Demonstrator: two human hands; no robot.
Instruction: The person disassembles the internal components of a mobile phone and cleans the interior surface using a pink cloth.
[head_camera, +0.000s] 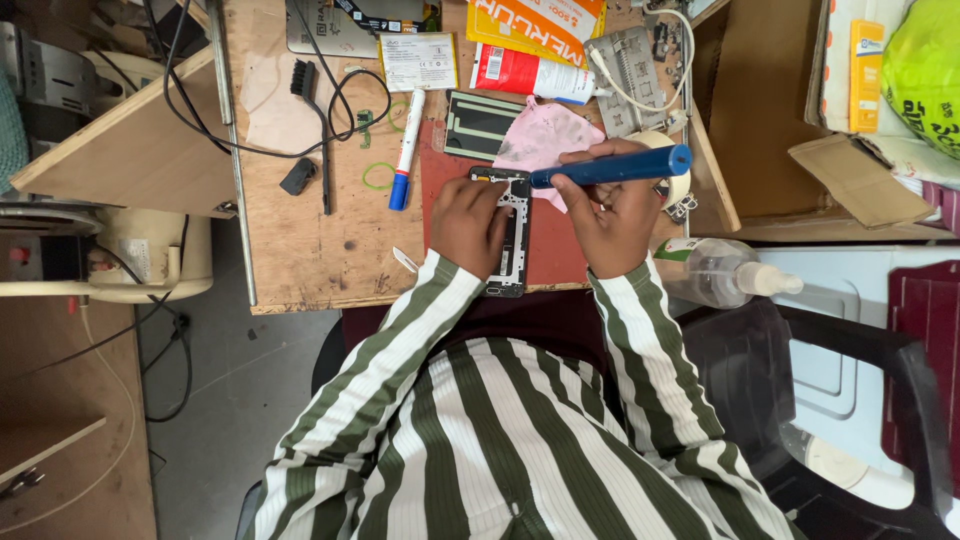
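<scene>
Seated person in a green-and-white striped shirt, leaning over a small wooden bench (300, 250). An opened phone frame (512, 235) lies on a red mat (550, 250) at the near edge of the bench, long axis running near to far.

Left hand (468, 222) presses down on the phone frame's left side, fingers flat across it, pinning it rather than clenching it. Right hand (612, 205) is clenched around a blue pen-shaped tool (610, 167); the tool lies almost level, its tip pointing left at the far end of the frame.

Packages, far side: an orange flat packet (535, 22) with white lettering at the far edge; just nearer, a red-and-white tube (530, 75) lying on its side, cap to the right. Left of the tube, a white rectangular label card (418, 60).

Around: a white marker with blue cap (405, 150) left of the mat, a green rubber ring (378, 176) near it, a black brush (312, 120) and black cable further left. A pink cloth (540, 135) sits just beyond the hands, partly under the tool. A clear spray bottle (715, 270) lies right of the right forearm, off the bench edge. Cardboard box (770, 110) at right.
</scene>
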